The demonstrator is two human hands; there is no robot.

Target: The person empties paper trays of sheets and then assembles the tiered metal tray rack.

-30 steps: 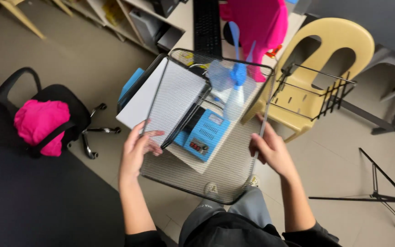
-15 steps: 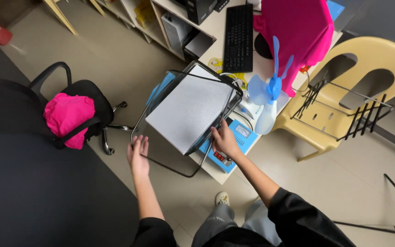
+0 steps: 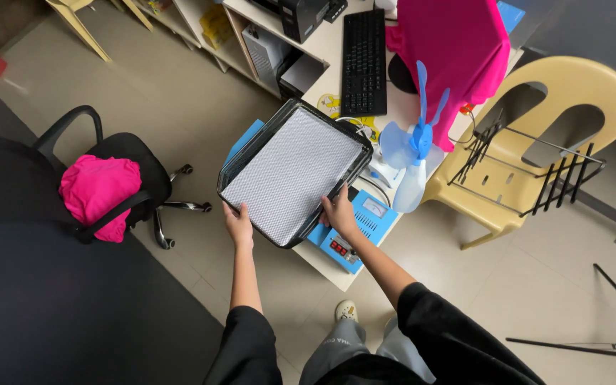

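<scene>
A black wire-framed tray with a grey mesh bottom (image 3: 290, 175) is held flat over the near end of a desk. My left hand (image 3: 237, 224) grips its near left corner. My right hand (image 3: 339, 214) grips its near right edge. Under the tray lies a blue box-shaped device with a red display (image 3: 354, 228). Right of the tray stands a small blue fan on a white base (image 3: 413, 146).
A black keyboard (image 3: 363, 60) and a pink cloth over a monitor (image 3: 458, 50) are on the desk (image 3: 322, 265). A yellow plastic chair (image 3: 536, 135) carries a black wire rack (image 3: 536, 167). A black office chair with a pink bundle (image 3: 100, 187) stands left. A tripod leg (image 3: 607, 335) is at right.
The tray was upright and wide between my hands, then came down flat over the desk. Both hands moved closer together on its near edge. The view shifted left.
</scene>
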